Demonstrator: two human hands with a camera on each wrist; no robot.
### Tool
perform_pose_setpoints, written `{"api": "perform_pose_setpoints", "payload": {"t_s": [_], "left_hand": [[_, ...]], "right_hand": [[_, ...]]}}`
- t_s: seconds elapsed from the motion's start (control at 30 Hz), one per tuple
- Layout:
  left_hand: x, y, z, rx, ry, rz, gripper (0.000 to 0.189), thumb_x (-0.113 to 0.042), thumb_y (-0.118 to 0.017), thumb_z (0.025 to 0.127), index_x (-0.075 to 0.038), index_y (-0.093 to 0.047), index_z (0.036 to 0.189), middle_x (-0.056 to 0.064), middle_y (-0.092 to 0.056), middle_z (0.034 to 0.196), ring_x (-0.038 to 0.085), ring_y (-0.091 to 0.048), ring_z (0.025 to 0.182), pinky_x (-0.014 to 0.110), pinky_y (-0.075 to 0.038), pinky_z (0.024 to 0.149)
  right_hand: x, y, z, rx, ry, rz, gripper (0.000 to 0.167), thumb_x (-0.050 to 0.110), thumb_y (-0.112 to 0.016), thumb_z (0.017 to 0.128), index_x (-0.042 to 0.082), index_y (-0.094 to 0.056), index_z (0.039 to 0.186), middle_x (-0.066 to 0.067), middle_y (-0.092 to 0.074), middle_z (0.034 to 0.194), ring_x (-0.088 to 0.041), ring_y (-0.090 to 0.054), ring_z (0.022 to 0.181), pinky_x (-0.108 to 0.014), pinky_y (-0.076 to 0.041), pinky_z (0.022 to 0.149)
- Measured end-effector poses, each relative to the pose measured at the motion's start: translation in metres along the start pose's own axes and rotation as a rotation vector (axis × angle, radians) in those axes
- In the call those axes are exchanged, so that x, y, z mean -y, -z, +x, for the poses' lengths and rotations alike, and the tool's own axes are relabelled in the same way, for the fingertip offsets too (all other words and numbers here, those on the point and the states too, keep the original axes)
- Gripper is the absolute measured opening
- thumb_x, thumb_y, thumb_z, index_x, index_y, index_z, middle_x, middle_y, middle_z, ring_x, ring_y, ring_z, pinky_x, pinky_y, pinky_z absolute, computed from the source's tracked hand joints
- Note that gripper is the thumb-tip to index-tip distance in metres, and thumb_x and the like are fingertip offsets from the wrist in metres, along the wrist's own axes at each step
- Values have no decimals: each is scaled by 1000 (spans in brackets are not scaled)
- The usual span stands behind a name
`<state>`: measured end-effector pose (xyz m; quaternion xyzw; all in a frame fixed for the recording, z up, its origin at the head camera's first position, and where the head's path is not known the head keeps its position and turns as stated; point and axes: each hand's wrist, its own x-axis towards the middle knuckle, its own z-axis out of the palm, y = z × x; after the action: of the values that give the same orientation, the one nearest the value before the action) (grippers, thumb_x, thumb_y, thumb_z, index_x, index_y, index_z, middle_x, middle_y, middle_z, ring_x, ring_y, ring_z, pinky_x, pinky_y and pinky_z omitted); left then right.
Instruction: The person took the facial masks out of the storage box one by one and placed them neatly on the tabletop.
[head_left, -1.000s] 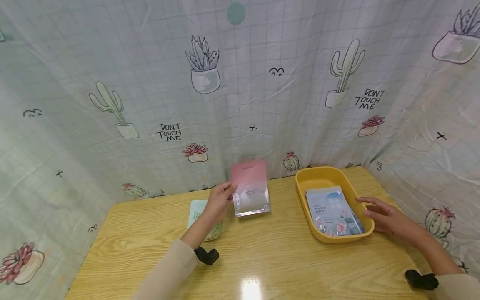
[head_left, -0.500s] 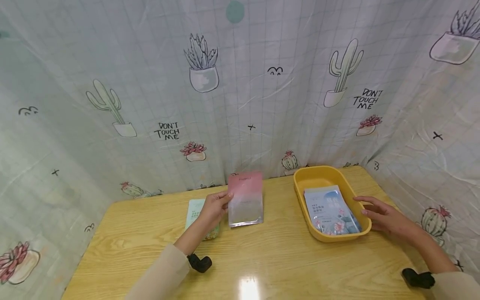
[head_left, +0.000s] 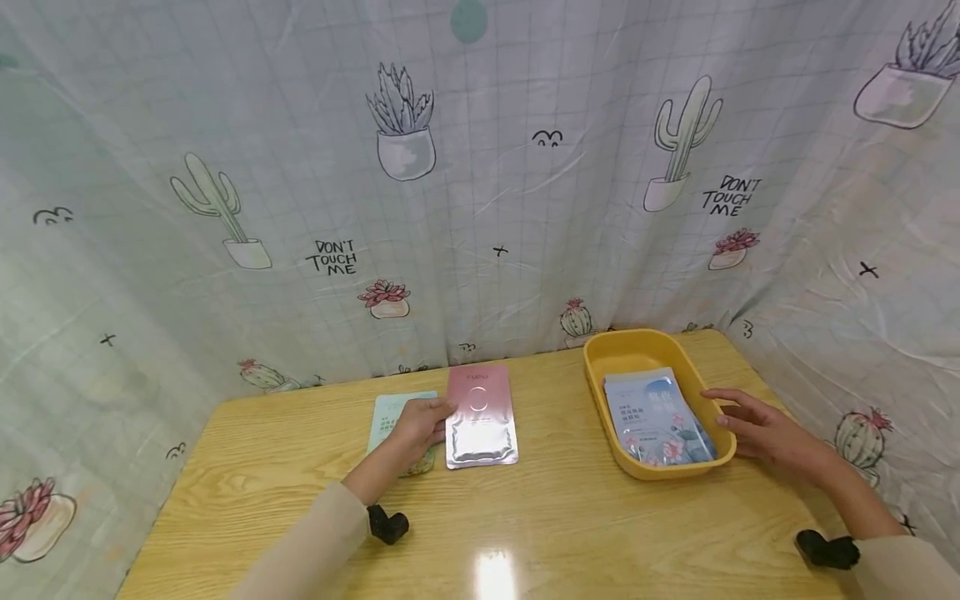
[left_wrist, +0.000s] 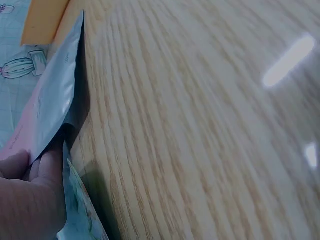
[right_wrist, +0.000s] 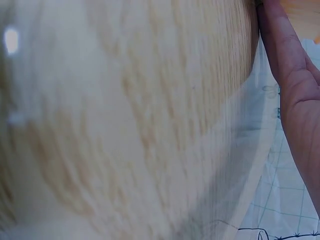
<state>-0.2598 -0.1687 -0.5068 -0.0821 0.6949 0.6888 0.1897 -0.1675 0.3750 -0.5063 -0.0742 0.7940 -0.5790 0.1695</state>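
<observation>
My left hand (head_left: 414,429) pinches the left edge of a flat pink and silver face mask packet (head_left: 480,417). In the left wrist view the packet (left_wrist: 57,90) is tilted, with its silver end close to the wood. A pale green packet (head_left: 384,412) lies on the table partly under that hand, its right part hidden. At the right, a yellow plastic basket (head_left: 626,340) holds several packets, the top one a blue-white packet (head_left: 652,417) with a flower print. My right hand (head_left: 776,429) rests on the basket's right rim with extended fingers.
The wooden table (head_left: 570,517) has a bright light reflection near its front. A printed cactus curtain (head_left: 495,192) hangs behind the table and along its sides, close to the back edge.
My left hand has brought the pink packet down and slightly left, tipping it from near upright towards the table beside the green packet. The right hand stays at the basket rim.
</observation>
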Motion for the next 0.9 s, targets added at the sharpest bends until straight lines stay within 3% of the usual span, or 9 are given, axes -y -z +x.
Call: {"api": "perform_pose_setpoints", "payload": {"t_s": [0.4,0.57,0.7,0.9], "left_hand": [[-3,9,-1,54,-4,46,39,-3,-55,104,17,-51,138,23,-73,107,19,-74,90,34,-62,79],[-2,13,-1,70,1,83,36,-3,-56,104,17,-55,133,19,-73,101,16,-72,82,32,-62,77],[-3,17,1,94,-19,122,32,-2,-57,103,16,-59,130,11,-67,100,9,-63,73,26,-60,72],[-7,25,3,163,-70,189,34,-2,-60,102,15,-58,131,18,-68,112,9,-65,80,27,-60,76]], "right_hand": [[1,1,1,3,-9,16,50,22,-45,111,11,-30,158,26,-43,135,8,-55,116,-31,-57,90],[1,1,-1,5,-22,8,51,22,-45,111,11,-30,158,26,-43,135,9,-54,115,-33,-58,91],[1,0,-1,4,-25,0,51,23,-45,111,11,-29,158,23,-41,136,10,-53,116,-35,-58,92],[4,-1,-1,-8,-26,-3,51,24,-46,111,12,-30,158,17,-40,137,10,-53,115,-37,-58,92]]}}
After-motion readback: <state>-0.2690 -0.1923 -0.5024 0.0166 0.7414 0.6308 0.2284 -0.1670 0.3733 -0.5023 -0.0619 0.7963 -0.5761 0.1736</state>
